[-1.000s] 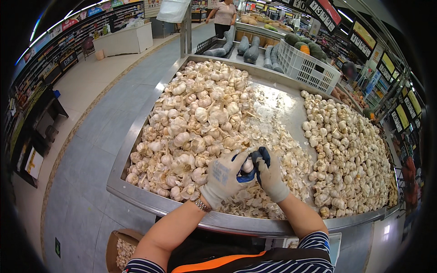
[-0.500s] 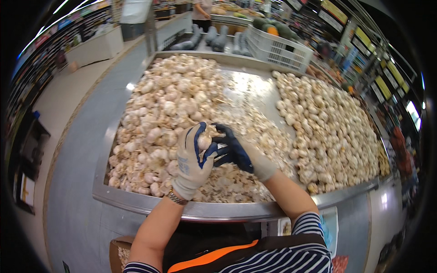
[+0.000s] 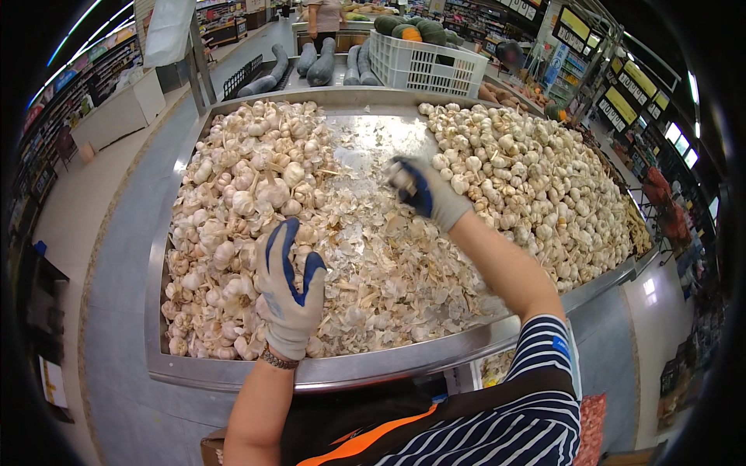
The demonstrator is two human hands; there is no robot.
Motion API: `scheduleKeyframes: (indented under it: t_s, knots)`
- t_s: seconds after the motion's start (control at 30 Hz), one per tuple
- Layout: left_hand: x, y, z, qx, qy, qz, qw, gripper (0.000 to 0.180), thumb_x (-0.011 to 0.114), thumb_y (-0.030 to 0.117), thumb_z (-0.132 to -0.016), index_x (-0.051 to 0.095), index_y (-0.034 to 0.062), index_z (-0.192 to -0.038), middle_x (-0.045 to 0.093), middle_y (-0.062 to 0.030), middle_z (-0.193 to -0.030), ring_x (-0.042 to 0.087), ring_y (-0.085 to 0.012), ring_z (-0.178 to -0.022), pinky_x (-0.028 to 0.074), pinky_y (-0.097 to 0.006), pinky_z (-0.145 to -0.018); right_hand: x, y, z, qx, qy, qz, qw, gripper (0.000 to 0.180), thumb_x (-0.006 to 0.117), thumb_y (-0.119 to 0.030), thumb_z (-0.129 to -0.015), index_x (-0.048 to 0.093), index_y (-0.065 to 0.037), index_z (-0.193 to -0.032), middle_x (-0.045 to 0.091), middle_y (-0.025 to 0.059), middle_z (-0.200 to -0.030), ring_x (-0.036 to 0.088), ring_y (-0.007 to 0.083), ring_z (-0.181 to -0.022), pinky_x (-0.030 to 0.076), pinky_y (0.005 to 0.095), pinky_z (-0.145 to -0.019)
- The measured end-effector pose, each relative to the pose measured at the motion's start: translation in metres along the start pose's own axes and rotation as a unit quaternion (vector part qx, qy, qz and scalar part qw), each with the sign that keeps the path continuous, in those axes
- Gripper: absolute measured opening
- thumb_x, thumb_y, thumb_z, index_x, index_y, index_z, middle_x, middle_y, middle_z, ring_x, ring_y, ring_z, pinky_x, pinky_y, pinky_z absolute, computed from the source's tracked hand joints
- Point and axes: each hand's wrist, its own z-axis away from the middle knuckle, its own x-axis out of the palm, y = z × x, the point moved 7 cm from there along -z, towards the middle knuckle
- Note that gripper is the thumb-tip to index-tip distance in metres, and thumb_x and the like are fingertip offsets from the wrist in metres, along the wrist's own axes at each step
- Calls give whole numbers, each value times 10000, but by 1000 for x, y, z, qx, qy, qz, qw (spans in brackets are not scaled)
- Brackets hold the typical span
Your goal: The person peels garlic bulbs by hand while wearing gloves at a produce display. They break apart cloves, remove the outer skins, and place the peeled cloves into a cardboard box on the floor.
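Note:
I stand at a big metal bin (image 3: 373, 369) of garlic. My left hand (image 3: 289, 291), in a white glove with blue palm, hovers open with spread fingers over the left pile of garlic bulbs (image 3: 249, 179). My right hand (image 3: 427, 193), gloved the same, reaches out blurred toward the right pile of garlic bulbs (image 3: 544, 179) and grips a pale garlic bulb (image 3: 402, 180). Loose papery garlic skins (image 3: 388, 268) cover the middle of the bin between the two piles, under and in front of my hands.
Behind the bin stand a white plastic crate (image 3: 423, 66) with green and orange squashes and several long dark gourds (image 3: 318, 62). A person (image 3: 326, 14) stands at the far end. Store shelves line the left aisle (image 3: 85, 85). A cardboard box edge (image 3: 211, 449) sits below the bin.
My hands were together over the front of the bin around one bulb. They have parted: the right hand swung out to the right with the bulb, and the left hand opened.

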Motion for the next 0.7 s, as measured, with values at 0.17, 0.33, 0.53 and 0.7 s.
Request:
scheduleKeyframes:
  t_s: [0.17,0.33,0.53,0.7]
  knots:
    - [12,12,-4,44,-29,-42,998,530,653,82,-817,546,-37,-1322,569,-234,-1258,554,-399,-1128,455,-462,-978,-152,-162,-100,-161,194,47,967,359,635,-421,-930,570,-111,-1098,666,98,-951,681,262,-826,551,416,-683]
    - [-8,-4,-5,19,38,-30,999,537,624,88,-855,501,-77,-1351,546,-239,-1289,541,-370,-1178,452,-429,-999,-143,-229,-77,-316,417,512,681,409,592,-330,-977,572,-62,-1285,669,149,-1119,688,230,-864,570,350,-706]
    - [-44,-30,5,-24,200,43,979,540,531,35,-930,374,-81,-1434,462,-217,-1382,517,-318,-1246,414,-405,-1071,39,-60,-44,-177,77,498,845,325,664,-173,-953,664,-69,-1261,702,43,-894,563,77,-642,468,228,-512]
    - [-33,-34,-2,-27,184,121,975,509,505,12,-947,382,-65,-1435,454,-195,-1383,513,-279,-1244,453,-365,-1031,108,48,-5,-208,-214,766,570,525,585,-233,-979,454,-202,-1486,416,127,-1542,576,333,-1227,456,416,-1073]
